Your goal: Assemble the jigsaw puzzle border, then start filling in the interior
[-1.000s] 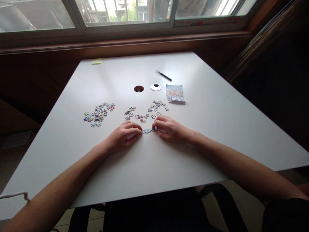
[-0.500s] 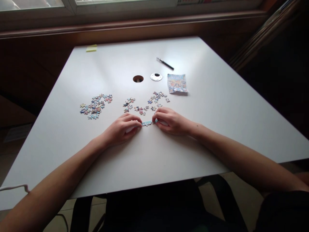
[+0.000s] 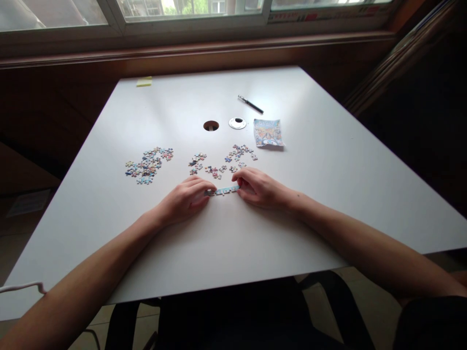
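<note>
A short strip of joined jigsaw puzzle pieces, light blue along its top, lies on the white table between my hands. The fingers of my left hand are closed on its left end. At the other end, my right hand pinches the strip between thumb and fingers. Just beyond my hands lie several loose puzzle pieces in a loose arc. A denser heap of puzzle pieces is spread farther left. My fingertips partly cover both ends of the strip.
A picture packet lies right of the loose pieces, with a black pen behind it. A round cable hole and its metal cover are near the middle. A yellow sticky note is at the far left edge.
The view has tilted up slightly, showing more window. My hands are a little farther apart, and more of the strip's left end shows by my left fingertips.
</note>
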`<state>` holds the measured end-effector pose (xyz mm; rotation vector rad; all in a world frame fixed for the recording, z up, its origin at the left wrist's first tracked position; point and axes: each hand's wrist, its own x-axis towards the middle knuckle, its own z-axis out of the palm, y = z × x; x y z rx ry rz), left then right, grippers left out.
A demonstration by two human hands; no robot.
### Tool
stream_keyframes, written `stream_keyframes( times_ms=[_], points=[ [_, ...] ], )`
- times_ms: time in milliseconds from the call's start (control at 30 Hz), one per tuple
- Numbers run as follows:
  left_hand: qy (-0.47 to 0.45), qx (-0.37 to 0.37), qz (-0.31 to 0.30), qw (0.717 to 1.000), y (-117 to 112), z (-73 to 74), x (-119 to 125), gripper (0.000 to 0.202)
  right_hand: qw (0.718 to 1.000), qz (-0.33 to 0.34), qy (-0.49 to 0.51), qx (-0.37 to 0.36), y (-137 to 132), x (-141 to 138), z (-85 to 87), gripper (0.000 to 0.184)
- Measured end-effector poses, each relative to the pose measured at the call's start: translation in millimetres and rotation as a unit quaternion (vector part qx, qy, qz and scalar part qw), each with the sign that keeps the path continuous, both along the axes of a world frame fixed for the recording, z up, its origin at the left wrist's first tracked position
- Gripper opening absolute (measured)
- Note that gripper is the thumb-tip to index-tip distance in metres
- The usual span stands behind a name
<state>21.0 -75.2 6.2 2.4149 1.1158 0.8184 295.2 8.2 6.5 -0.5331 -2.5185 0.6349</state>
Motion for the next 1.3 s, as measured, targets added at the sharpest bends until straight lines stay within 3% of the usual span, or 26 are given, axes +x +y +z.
stream_keyframes(
  times_ms=[133, 233, 333, 400, 533, 600, 700, 800, 867, 967, 1133, 1300],
  points=[
    [-0.026, -0.021, 0.009, 0.999, -2, 1.6, 0, 0.030, 0.993, -0.043, 0.051, -0.100, 0, 0, -3.8, 0.026],
    [-0.159, 0.003, 0.063, 0.985, -1, 4.9, -1, 0.018, 0.955, -0.096, 0.183, -0.212, 6, 0, -5.0, 0.016],
    [-0.344, 0.071, 0.206, 0.913, 5, 4.3, -7, 0.010, 0.883, -0.144, 0.344, -0.285, 17, 2, -3.9, 0.012],
    [-0.395, 0.076, 0.272, 0.874, 12, 0.4, -13, 0.010, 0.851, -0.173, 0.399, -0.294, 25, 4, -3.4, 0.014],
    [-0.425, 0.058, 0.322, 0.844, 22, -10.2, -24, 0.014, 0.839, -0.230, 0.411, -0.273, 34, 8, -5.1, 0.013],
    [-0.410, 0.056, 0.331, 0.848, 23, -12.8, -25, 0.013, 0.850, -0.252, 0.390, -0.248, 35, 9, -5.8, 0.014],
    [-0.335, 0.039, 0.326, 0.883, 20, -10.5, -23, 0.010, 0.869, -0.279, 0.355, -0.203, 34, 9, -5.6, 0.013],
    [-0.176, 0.020, 0.295, 0.939, 17, -3.1, -18, 0.007, 0.880, -0.290, 0.329, -0.181, 34, 9, -5.7, 0.014],
    [-0.074, 0.030, 0.269, 0.960, 15, 1.2, -13, 0.010, 0.885, -0.295, 0.319, -0.167, 35, 9, -6.6, 0.015],
    [-0.001, 0.064, 0.242, 0.968, 14, 3.3, -9, 0.015, 0.883, -0.306, 0.320, -0.155, 36, 9, -8.2, 0.015],
    [0.020, 0.078, 0.235, 0.969, 14, 0.9, -7, 0.016, 0.872, -0.315, 0.334, -0.169, 38, 10, -10.2, 0.013],
    [0.047, 0.084, 0.233, 0.968, 13, 0.9, -6, 0.018, 0.897, -0.341, 0.249, -0.128, 43, 17, -11.5, 0.009]
  ],
)
